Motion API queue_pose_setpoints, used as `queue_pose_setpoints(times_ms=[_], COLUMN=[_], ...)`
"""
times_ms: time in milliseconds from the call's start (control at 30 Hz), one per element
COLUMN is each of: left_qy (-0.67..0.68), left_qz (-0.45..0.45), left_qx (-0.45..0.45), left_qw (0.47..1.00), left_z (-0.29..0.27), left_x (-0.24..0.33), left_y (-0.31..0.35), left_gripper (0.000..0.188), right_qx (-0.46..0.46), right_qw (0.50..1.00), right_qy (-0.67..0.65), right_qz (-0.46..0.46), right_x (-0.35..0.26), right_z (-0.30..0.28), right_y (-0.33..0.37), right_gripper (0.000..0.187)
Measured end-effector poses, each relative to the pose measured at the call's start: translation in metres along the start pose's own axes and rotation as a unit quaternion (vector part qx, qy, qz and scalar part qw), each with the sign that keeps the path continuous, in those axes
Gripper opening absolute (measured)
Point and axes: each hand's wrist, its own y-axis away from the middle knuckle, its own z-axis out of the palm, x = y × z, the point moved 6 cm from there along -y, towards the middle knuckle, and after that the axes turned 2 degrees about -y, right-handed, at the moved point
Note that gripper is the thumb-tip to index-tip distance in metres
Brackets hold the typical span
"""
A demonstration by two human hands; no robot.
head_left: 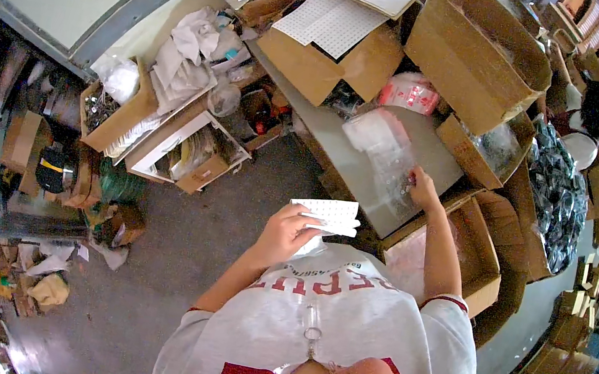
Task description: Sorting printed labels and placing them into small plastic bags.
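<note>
Evidently, in the head view, the left hand (285, 233) has its fingers closed around folded white label sheets (332, 210), held in front of the shirt near the tabletop's close edge. Right-hand (423, 190) fingertips sit close together at the near end of some clear plastic bags (383, 147), which lie on the grey tabletop (441, 146); I cannot tell whether they pinch the film or merely touch it.

The label sheets should be light and bendy, quick to crease, so a flat hold along one edge would suit them. The bags look thin, limp and probably slippery; one is best taken by a single edge or corner.

Counting: one bundle of label sheets, at least two layers deep; one heap of bags, too overlapped to number; one red-and-white plastic pack (410, 94) behind them; and, to the right, one large open carton (459, 75) with one smaller carton (467, 152) below it.
</note>
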Motion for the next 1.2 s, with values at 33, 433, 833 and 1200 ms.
queue_pose_setpoints(times_ms=[33,433,833,1200], left_qy=[-0.001,0.000,0.003,-0.008], left_qz=[-0.001,-0.006,-0.017,-0.017], left_qx=[0.001,-0.012,0.006,0.013], left_qw=[1.000,1.000,1.000,1.000], left_z=[0.000,-0.001,-0.004,-0.004], left_x=[0.000,0.004,-0.001,-0.002], left_y=[0.001,-0.001,0.005,0.007], left_gripper=[0.016,0.015,0.016,0.017], right_qx=[0.001,-0.030,-0.021,0.118], right_qw=[1.000,0.991,0.987,0.979], right_qy=[0.003,0.101,0.147,0.059], right_qz=[-0.019,0.086,0.054,0.154], right_x=[-0.001,0.030,0.012,0.015], right_z=[0.004,0.012,0.011,-0.013], right_y=[-0.001,-0.028,-0.054,-0.041], right_gripper=[0.030,0.036,0.028,0.046])
